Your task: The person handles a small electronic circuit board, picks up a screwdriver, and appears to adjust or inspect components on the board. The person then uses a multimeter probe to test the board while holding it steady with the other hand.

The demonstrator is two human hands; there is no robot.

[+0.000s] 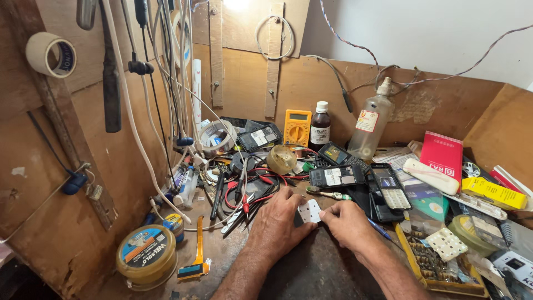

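My left hand (276,225) and my right hand (348,222) rest on the dark worktop, holding between their fingertips a small white keypad membrane (310,211) with dark dots. The membrane lies flat near the bench surface. Just beyond my fingers lie red and black probe leads (252,191), a small screwdriver with a green tip (327,194) and an opened dark phone body (336,176). A dark phone with a light keypad (390,189) sits to the right of my right hand.
A yellow multimeter (297,127), a brown bottle (319,126) and a clear bottle (372,121) stand at the back. A round tin (146,254) sits front left. A second white keypad (445,243), boxes and a red booklet (441,154) crowd the right.
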